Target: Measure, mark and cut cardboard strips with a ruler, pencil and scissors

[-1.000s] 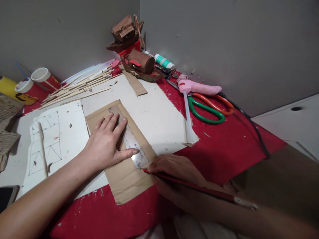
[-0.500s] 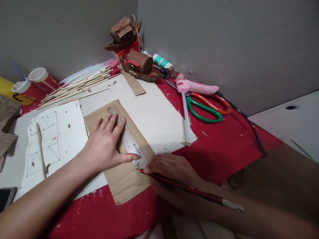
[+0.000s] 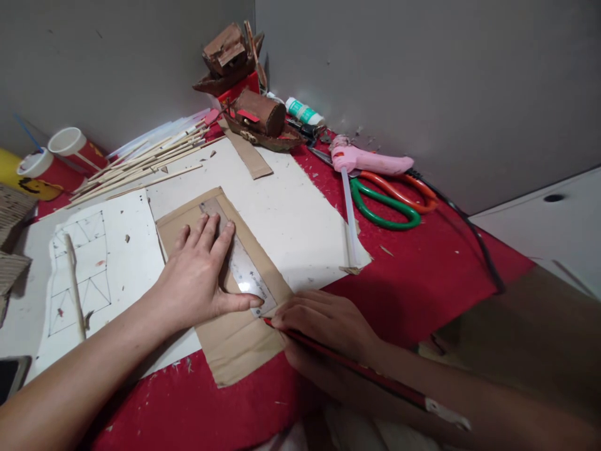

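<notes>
My left hand lies flat with spread fingers, pressing a metal ruler onto a brown cardboard strip. The thumb reaches across the ruler near its close end. In my right hand is a slim red-and-black pencil, with a metal piece at its back end. Its tip touches the cardboard just beyond the ruler's near end, and the side of that hand rests by the strip's right edge. Part of the ruler is hidden under my left hand.
A paper with a line drawing lies left. Behind are wooden sticks, paper cups and brown model boats. Right are a pink glue gun, scissors with green and orange handles, and a black cable.
The view has shifted slightly. The pencil's back end has swung a little down and to the right, while its tip stays near the ruler's end. My left hand keeps its place on the ruler.
</notes>
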Demonstrator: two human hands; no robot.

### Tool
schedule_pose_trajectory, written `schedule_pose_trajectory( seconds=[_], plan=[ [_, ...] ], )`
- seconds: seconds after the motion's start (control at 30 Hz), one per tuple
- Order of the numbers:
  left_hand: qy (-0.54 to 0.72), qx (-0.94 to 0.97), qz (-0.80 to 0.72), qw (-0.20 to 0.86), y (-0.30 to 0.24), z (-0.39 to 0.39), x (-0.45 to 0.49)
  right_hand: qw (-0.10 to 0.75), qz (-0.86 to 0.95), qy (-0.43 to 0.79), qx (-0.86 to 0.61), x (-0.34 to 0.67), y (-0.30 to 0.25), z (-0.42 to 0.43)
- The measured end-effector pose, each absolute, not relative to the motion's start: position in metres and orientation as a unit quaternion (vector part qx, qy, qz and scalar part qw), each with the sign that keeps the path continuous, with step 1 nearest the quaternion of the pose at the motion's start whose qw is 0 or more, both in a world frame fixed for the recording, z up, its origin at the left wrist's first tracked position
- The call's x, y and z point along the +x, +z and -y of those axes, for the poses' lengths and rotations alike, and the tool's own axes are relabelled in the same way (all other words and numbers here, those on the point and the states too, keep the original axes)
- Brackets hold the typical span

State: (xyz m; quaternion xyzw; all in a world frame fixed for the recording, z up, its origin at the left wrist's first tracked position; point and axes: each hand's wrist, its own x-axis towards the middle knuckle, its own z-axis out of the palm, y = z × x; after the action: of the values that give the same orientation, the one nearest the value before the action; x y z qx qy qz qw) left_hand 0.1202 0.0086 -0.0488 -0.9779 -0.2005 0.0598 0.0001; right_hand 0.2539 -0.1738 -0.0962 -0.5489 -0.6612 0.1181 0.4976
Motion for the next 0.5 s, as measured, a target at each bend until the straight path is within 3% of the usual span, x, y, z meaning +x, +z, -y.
schedule_pose_trajectory(
  seconds=[0.5],
  plan=[
    [0.051,-0.978,0.202,-0.009,-0.0496,-0.0095,0.1194,0.495,0.620,0.130,-0.595,0.2566,-0.0901,0.1805]
  ],
)
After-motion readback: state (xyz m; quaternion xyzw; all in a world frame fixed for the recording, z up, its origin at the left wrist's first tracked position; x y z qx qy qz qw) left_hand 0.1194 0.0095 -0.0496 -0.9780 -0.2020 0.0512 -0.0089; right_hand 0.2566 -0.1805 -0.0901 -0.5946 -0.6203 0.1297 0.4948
